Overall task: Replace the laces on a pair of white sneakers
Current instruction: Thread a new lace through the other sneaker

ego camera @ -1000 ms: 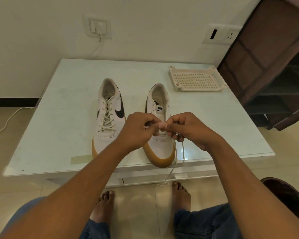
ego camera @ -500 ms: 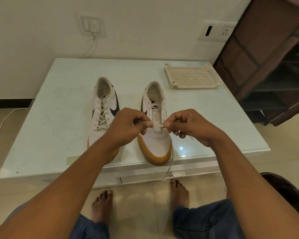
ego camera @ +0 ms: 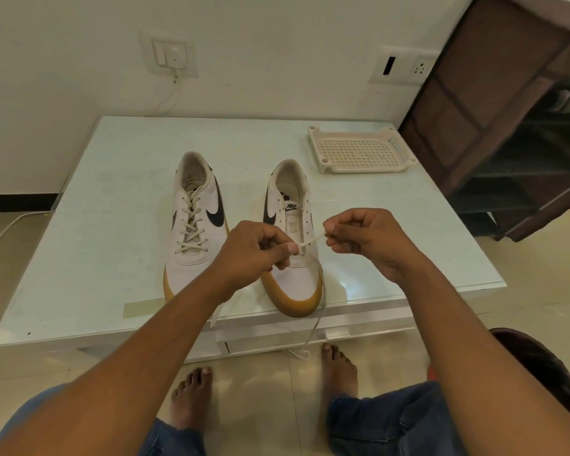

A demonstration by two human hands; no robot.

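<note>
A pale glass-topped table (ego camera: 112, 209) fills the middle of the view, its far edge against a white wall. Off the table's far right corner stands a dark brown shelf unit (ego camera: 514, 133). Under the table's near edge, two bare feet rest on the tiled floor, with blue jeans at the knees.

On the table's middle, two white sneakers with black swooshes and tan soles stand side by side, toes towards the near edge. The laced sneaker (ego camera: 191, 258) sits towards the table's left side, threaded all the way up. The unlaced sneaker (ego camera: 297, 284) sits just right of the table's centre, its toe at the near edge and its upper eyelets bare.

A perforated cream tray (ego camera: 359, 153) lies at the table's far right corner, well apart from the sneakers.

Both hands hover above the table's near half, over the unlaced sneaker's lowest eyelets. The left hand (ego camera: 250, 255) has its fingers curled and pinches a cream lace (ego camera: 311, 240) between thumb and forefinger. The right hand (ego camera: 366, 238), fingers likewise curled, pinches the same lace a little farther along, so a short span runs taut between them. One loose end hangs off the table's near edge down to the floor; another shows below the left wrist.

A strip of tape (ego camera: 142, 309) is stuck flat near the table's near edge, left of the sneakers.
</note>
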